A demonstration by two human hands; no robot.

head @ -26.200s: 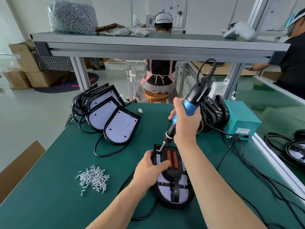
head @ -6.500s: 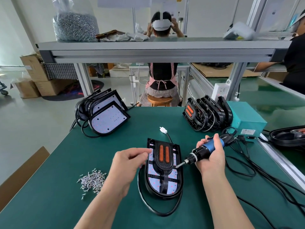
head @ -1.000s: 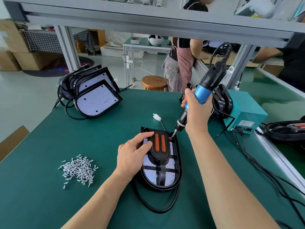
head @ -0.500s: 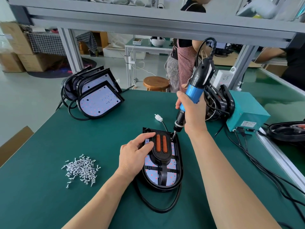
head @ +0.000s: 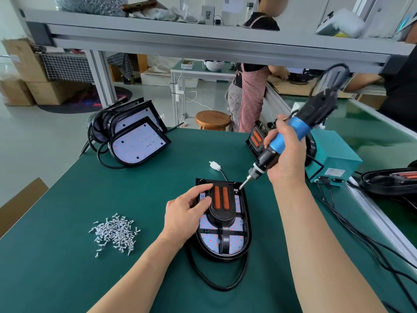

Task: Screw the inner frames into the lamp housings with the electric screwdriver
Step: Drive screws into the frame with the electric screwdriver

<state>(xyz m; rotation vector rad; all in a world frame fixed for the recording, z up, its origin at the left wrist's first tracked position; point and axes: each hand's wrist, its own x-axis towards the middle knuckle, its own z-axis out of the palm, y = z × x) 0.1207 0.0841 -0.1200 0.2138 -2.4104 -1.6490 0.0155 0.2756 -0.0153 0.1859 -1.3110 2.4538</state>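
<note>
A black lamp housing [head: 247, 224] lies flat on the green table in front of me, with its black inner frame [head: 222, 219] and two orange strips on top. My left hand [head: 185, 213] rests on the frame's left side, fingers spread over it. My right hand [head: 287, 154] grips the blue and black electric screwdriver [head: 295, 134], tilted, its bit tip at the housing's far right corner. A pile of several small silver screws [head: 114, 232] lies to the left.
A stack of housings without frames [head: 135, 141] leans at the far left. Housings with frames [head: 256, 141] stand by a teal power box [head: 334, 157], with cables [head: 352, 231] trailing right. The housing's black cord [head: 216, 283] loops near me. Another person stands beyond the table.
The screwdriver has tilted more to the right and its bit has shifted to the housing's far right corner. My left hand stays on the frame.
</note>
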